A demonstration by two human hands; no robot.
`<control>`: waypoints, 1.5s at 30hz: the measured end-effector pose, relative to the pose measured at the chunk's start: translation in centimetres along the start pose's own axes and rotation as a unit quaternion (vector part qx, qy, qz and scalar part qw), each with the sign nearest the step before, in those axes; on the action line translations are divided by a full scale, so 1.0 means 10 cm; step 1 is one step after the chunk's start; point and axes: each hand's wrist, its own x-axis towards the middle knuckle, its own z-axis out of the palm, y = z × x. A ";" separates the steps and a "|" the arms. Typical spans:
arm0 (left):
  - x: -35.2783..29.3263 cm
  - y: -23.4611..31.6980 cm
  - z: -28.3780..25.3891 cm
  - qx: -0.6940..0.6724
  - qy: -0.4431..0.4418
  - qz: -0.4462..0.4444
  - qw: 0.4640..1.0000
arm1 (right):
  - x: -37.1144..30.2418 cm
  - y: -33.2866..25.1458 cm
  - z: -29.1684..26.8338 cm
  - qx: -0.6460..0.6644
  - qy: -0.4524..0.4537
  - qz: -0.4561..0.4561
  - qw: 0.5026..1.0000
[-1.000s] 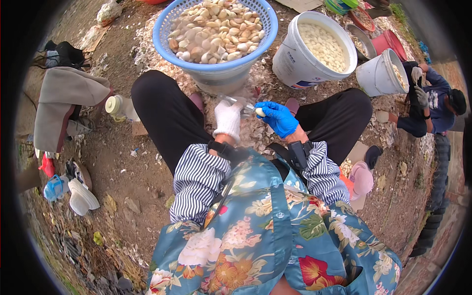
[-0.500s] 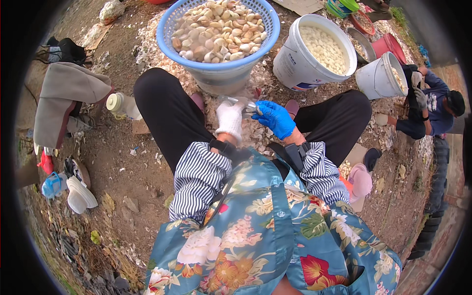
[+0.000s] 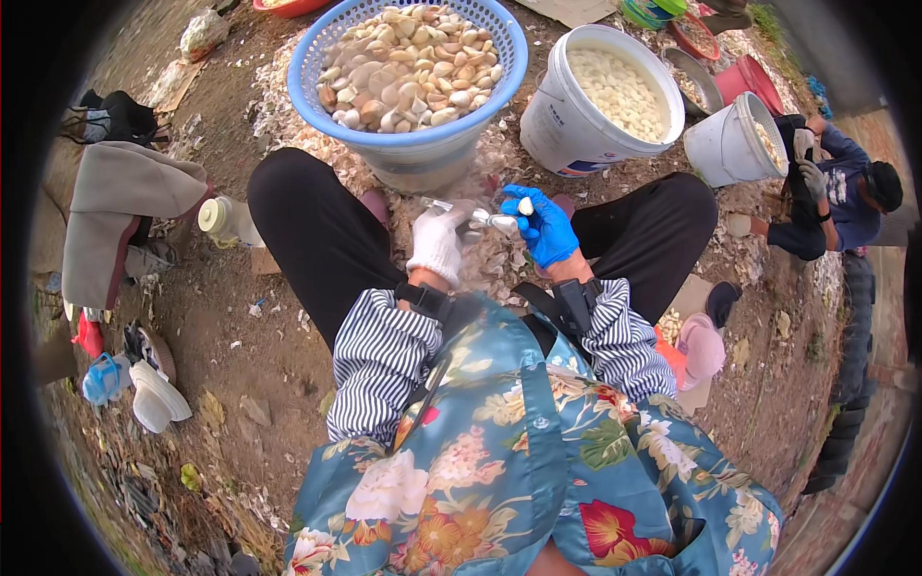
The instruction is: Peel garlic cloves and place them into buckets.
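My left hand (image 3: 438,244), in a white knitted glove, is closed between my knees. A small shiny, pale thing shows at its fingers, too blurred to name. My right hand (image 3: 545,230), in a blue rubber glove, is beside it with its fingers bent. A peeled white garlic clove (image 3: 525,205) sits at its thumb and fingertips. Between the two hands more whitish bits show, smeared by motion. Just beyond them stands a blue-rimmed basket (image 3: 300,94) heaped with unpeeled garlic cloves (image 3: 413,67). To its right, a white bucket (image 3: 549,120) holds peeled cloves (image 3: 619,96).
A smaller white bucket (image 3: 715,154) and a red tub (image 3: 744,84) stand farther right, near a co-worker (image 3: 850,192) wearing gloves. Garlic skins litter the ground. At left are a lidded jar (image 3: 229,221), a draped grey cloth (image 3: 125,206) and a white cap (image 3: 157,396).
My hands have moved slightly apart, and my right hand has turned so that a white clove shows at its fingertips. The whole view has shifted a little.
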 end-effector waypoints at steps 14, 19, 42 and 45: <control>-0.09 0.01 0.04 0.266 -0.023 0.041 0.963 | 0.45 -1.50 -0.12 -0.088 0.034 -0.227 0.969; -0.06 -0.05 0.14 0.237 -0.034 0.046 0.970 | 0.82 -2.23 -0.12 -0.335 0.241 -0.204 0.888; -0.25 0.13 0.27 0.252 -0.024 0.076 0.965 | 1.48 -1.07 1.33 -0.563 -0.069 -0.201 0.799; -0.18 0.05 0.21 0.215 -0.007 0.076 0.974 | 1.38 -1.18 1.31 -0.430 -0.072 -0.140 0.889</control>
